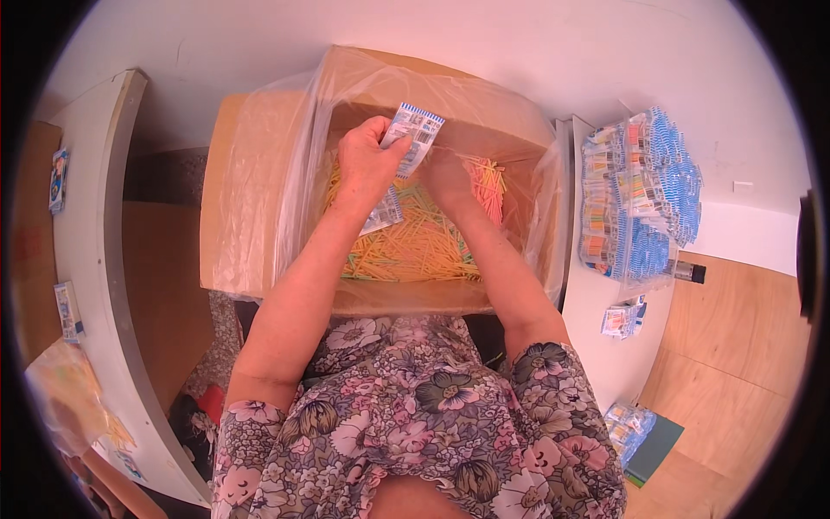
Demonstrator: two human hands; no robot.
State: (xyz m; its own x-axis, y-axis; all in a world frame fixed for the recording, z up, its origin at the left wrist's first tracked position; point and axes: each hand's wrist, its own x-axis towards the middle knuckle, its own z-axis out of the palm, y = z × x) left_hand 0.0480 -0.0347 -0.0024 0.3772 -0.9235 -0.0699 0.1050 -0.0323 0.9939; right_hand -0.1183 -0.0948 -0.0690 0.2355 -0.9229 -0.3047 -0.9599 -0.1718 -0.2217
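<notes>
Both hands work inside the one box, over a heap of sticks (406, 251) too many to count. The left hand (370, 163) pinches one packet (419, 130) above the box's (406, 299) middle; the right hand (448, 182), blurred, is inside the box near its right wall, and I cannot tell whether it grips anything. A second packet (386, 210) lies on the sticks in the box, below the left hand. The liner (251, 195) drapes over the box's left edge, and some room shows between that wall and the left forearm. The right table (596, 350) stands close along the box's right edge, bearing one tall pile (644, 195) of uncounted packets. Left of the box, beyond a strip of floor, the left table (105, 251) carries at least two packets.
</notes>
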